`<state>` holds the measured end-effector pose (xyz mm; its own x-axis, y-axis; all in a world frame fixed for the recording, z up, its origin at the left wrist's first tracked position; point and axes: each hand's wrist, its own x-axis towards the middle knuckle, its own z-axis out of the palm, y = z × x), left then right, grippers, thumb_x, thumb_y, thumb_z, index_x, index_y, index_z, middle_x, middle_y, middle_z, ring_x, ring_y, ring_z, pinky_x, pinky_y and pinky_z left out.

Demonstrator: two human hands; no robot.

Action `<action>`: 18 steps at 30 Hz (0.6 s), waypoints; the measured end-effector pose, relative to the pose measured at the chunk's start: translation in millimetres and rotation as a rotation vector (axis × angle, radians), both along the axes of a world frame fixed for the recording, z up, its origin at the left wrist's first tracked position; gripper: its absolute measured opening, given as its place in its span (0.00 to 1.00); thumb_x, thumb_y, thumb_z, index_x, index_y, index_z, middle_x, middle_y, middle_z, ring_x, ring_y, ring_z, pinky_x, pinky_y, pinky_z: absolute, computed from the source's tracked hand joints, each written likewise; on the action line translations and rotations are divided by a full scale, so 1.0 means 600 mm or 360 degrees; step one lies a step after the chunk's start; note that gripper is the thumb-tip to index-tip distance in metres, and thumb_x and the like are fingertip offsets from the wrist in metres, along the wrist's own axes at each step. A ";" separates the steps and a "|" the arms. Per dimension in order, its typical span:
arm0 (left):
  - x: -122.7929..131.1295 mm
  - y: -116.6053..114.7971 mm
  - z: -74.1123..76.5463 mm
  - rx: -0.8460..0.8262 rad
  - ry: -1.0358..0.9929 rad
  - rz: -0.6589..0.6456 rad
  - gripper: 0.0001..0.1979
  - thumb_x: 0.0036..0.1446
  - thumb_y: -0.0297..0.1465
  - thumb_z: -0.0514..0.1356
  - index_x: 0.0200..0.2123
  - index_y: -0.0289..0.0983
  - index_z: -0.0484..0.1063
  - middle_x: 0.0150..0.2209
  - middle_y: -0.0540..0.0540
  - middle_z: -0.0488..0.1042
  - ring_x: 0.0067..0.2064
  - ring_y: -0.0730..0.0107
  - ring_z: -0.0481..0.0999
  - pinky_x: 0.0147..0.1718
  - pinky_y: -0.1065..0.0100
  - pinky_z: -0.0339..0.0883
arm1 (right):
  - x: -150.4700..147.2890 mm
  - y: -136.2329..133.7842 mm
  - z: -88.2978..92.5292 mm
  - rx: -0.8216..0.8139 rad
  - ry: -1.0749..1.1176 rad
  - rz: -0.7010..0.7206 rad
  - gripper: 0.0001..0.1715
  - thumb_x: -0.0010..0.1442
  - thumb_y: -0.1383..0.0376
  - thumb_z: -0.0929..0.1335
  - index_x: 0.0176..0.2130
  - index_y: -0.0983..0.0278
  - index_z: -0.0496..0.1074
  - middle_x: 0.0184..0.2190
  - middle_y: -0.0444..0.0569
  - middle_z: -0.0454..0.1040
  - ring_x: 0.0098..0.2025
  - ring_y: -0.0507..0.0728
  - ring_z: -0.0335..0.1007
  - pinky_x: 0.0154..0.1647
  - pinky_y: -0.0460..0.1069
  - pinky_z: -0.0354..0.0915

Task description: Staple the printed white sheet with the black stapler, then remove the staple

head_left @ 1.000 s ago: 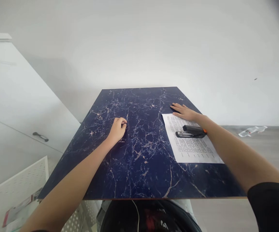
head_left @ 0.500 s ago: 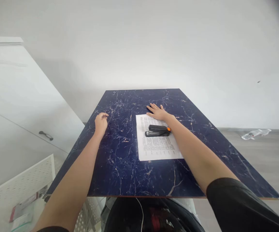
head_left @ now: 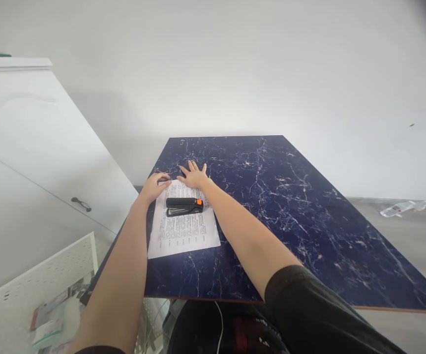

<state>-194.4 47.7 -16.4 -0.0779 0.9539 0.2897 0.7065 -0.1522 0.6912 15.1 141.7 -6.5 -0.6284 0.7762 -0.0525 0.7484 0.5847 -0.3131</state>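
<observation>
Two hands meet at the far end of the paper [head_left: 183, 231]. The right hand [head_left: 194, 175] lies flat with its fingers spread, palm down across the sheet's far edge and onto the worktop [head_left: 272, 196]; it holds nothing. The left hand [head_left: 156, 185] is loosely curled at the sheet's far left corner, fingertips touching or just beside it; whether it pinches the corner I cannot tell.

The stapler [head_left: 184, 206], black with an orange end, lies across the upper part of the printed sheet, just nearer than both hands and touched by neither. The sheet sits near the worktop's left edge, a little askew.

The step in hand looks like settling the paper in place, with the stapler resting on it as a weight. Any move on the stapler would need one hand to leave the sheet while the other presses it down so it does not slide.

A white cabinet [head_left: 32, 162] and a pegboard [head_left: 32, 290] stand to the left; a bottle [head_left: 401, 208] lies on the floor far right.
</observation>
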 end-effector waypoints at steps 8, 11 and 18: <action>0.006 -0.002 0.008 0.0078 0.0291 0.0061 0.13 0.50 0.35 0.69 0.41 0.41 0.80 0.46 0.41 0.77 0.54 0.49 0.74 0.60 0.50 0.66 | 0.018 0.006 0.016 -0.0008 0.0286 0.0209 0.42 0.73 0.44 0.53 0.77 0.57 0.42 0.78 0.49 0.32 0.78 0.70 0.25 0.70 0.80 0.27; 0.009 0.001 0.005 0.0099 0.0207 0.0110 0.12 0.50 0.35 0.69 0.40 0.40 0.79 0.46 0.41 0.77 0.50 0.53 0.75 0.58 0.52 0.68 | 0.059 -0.005 0.014 0.0067 0.0479 0.0360 0.38 0.74 0.51 0.55 0.76 0.59 0.47 0.78 0.49 0.41 0.78 0.65 0.32 0.75 0.71 0.34; 0.017 0.010 0.000 0.0270 0.0078 0.0410 0.08 0.61 0.29 0.57 0.40 0.37 0.76 0.45 0.41 0.72 0.38 0.64 0.75 0.57 0.56 0.67 | 0.122 -0.051 -0.005 0.0016 0.0227 0.1016 0.37 0.75 0.45 0.52 0.75 0.53 0.52 0.77 0.41 0.44 0.78 0.63 0.36 0.76 0.64 0.28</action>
<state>-184.4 53.5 -16.6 -0.2931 0.8423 0.4524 0.7687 -0.0737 0.6353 88.1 111.4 -9.7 -0.9661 0.2482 0.0707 0.2047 0.9037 -0.3760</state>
